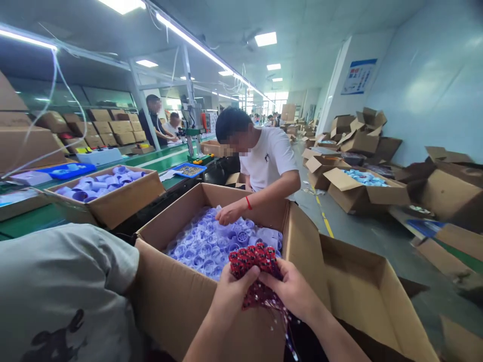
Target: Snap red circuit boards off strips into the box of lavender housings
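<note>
In front of me, both my hands grip a bundle of small red circuit boards with dark parts on them and thin wires trailing below. My left hand pinches its left side, thumb on top. The right side is held by my right hand, its thumb close to the other. Just beyond stands a large cardboard box full of pale purple plastic cups, some in clear film. The bundle is over the box's near edge. Fingers beneath the boards are hidden.
A co-worker in a white T-shirt leans over the box, one hand among the cups. At left is another person's grey sleeve. A smaller box of purple parts sits on the green bench. Open cartons line the right.
</note>
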{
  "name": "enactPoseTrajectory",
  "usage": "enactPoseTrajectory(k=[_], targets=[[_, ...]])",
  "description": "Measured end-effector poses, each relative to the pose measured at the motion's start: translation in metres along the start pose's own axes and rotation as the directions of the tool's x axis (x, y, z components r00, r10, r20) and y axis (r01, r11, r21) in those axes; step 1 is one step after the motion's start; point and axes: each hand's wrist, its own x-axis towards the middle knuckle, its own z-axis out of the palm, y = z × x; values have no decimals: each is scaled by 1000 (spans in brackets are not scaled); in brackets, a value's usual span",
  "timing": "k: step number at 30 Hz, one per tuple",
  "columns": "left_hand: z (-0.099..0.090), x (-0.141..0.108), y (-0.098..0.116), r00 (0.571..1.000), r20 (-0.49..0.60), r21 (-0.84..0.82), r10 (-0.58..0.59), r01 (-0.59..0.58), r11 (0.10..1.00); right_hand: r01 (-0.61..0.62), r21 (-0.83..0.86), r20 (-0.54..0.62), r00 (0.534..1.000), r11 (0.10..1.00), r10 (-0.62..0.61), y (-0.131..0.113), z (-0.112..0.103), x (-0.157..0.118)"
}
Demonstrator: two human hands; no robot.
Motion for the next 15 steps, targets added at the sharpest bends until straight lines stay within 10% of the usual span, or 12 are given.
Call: enactPoseTrajectory(k=[5,15], targets=[[1,14,-1,997,-28,-18,73,-73,997,65,-223,-239,964,973,-119,15,12,15],[-11,13,7,991,130,30,-15,11,999,-85,122,63,995,989,78,5,10,22]])
